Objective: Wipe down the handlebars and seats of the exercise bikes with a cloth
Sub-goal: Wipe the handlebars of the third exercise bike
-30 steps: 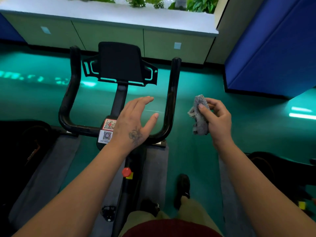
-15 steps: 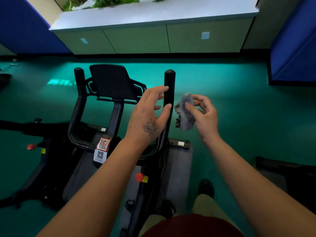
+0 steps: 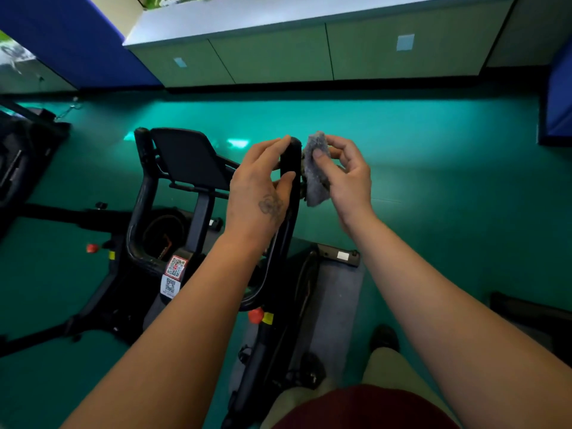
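A green floor (image 3: pixel 433 168) carried a black exercise bike (image 3: pixel 198 212) on a grey mat (image 3: pixel 337 292), with another bike (image 3: pixel 18 156) standing at left.

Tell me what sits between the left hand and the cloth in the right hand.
In the head view, the bike's right handlebar grip stands between the left hand and the grey cloth, which the right hand pinches.
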Tool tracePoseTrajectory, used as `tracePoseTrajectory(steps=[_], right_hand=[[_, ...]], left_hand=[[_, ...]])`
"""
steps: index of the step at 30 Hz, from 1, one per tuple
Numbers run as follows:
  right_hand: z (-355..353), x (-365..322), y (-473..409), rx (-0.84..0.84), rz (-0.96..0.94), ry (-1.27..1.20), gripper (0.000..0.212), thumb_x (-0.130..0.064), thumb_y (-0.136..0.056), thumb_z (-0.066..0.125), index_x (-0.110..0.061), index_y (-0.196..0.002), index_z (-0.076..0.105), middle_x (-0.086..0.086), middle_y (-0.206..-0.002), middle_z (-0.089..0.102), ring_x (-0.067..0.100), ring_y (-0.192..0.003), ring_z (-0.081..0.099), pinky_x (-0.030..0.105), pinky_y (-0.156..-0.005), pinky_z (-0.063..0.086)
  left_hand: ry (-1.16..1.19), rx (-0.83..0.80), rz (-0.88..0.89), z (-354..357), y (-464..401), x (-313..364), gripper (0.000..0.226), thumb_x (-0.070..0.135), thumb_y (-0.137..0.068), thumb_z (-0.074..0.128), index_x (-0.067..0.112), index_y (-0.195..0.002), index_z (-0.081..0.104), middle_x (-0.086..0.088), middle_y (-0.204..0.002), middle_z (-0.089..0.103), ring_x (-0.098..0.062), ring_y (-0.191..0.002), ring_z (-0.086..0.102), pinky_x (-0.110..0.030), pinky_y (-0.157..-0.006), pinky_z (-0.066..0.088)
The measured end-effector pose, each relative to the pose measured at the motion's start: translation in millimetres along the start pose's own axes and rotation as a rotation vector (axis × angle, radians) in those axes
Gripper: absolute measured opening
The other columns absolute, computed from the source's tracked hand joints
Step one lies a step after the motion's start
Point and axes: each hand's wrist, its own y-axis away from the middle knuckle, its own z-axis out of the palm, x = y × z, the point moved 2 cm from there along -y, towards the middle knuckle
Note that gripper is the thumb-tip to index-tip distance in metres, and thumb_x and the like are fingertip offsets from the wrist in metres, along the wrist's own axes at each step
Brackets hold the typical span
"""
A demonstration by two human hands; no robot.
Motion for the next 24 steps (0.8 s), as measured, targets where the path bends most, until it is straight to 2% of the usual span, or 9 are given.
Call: tracePoseTrajectory(steps=[5, 10, 13, 16, 21, 24], right_hand=[[7, 0, -17, -0.086, 0.019, -0.004, 0.019, -0.018, -0.096, 0.074, -0.034, -0.106, 0.069, -0.003, -0.098, 0.071, 0.008, -0.09, 0.067, 0.024, -0.081, 0.054], [5, 3, -15, -0.165, 0.044, 0.008, 0.016, -0.017, -0.097, 0.073, -0.029, -0.108, 0.071, 0.006, -0.109, 0.074, 0.007, -0.092, 0.067, 0.022, -0.082, 0.054], [0, 9, -3, -0.192, 0.077, -0.02, 0.018, -0.009, -0.097, 0.074, -0.022, -0.108, 0.071, 0.012, -0.108, 0.071, -0.002, -0.08, 0.067, 0.016, -0.075, 0.053], [-4, 21, 11, -0.186, 0.091, 0.001, 0.019, -0.003, -0.095, 0.073, -0.015, -0.109, 0.07, 0.006, -0.103, 0.069, -0.007, -0.075, 0.065, 0.013, -0.073, 0.052], [-1, 20, 9, -0.144, 0.084, -0.005, 0.025, -0.008, -0.093, 0.078, -0.027, -0.105, 0.067, 0.006, -0.096, 0.074, 0.009, -0.071, 0.067, 0.025, -0.069, 0.055], [0, 7, -3, -0.126, 0.059, -0.033, 0.025, -0.011, -0.094, 0.079, -0.026, -0.105, 0.062, 0.009, -0.093, 0.075, 0.013, -0.071, 0.069, 0.029, -0.067, 0.056]], left_hand=[[0.029, 0.033, -0.048, 1, 0, 7, 0.055, 0.0, -0.089, 0.08, 0.018, -0.14, 0.068, 0.009, -0.13, 0.064, -0.007, -0.101, 0.071, -0.03, -0.091, 0.061], [0.016, 0.035, -0.059, 1, -2, 9, 0.056, -0.001, -0.088, 0.081, 0.017, -0.139, 0.069, 0.01, -0.128, 0.064, -0.007, -0.099, 0.071, -0.014, -0.092, 0.055], [0.018, 0.039, -0.044, 3, -1, 9, 0.056, -0.002, -0.088, 0.08, 0.016, -0.139, 0.069, 0.007, -0.13, 0.065, -0.006, -0.1, 0.071, -0.016, -0.093, 0.055], [0.024, 0.049, -0.042, 4, 1, 8, 0.056, -0.003, -0.088, 0.08, 0.016, -0.139, 0.069, 0.004, -0.132, 0.066, -0.006, -0.102, 0.071, -0.025, -0.095, 0.058], [0.016, 0.029, -0.025, 2, 4, 7, 0.056, 0.0, -0.091, 0.077, 0.018, -0.143, 0.065, 0.011, -0.134, 0.062, -0.001, -0.107, 0.068, -0.021, -0.092, 0.058], [0.049, -0.008, -0.037, 1, 6, 4, 0.061, -0.002, -0.091, 0.076, 0.019, -0.147, 0.062, 0.008, -0.14, 0.061, -0.003, -0.113, 0.067, -0.018, -0.088, 0.059]])
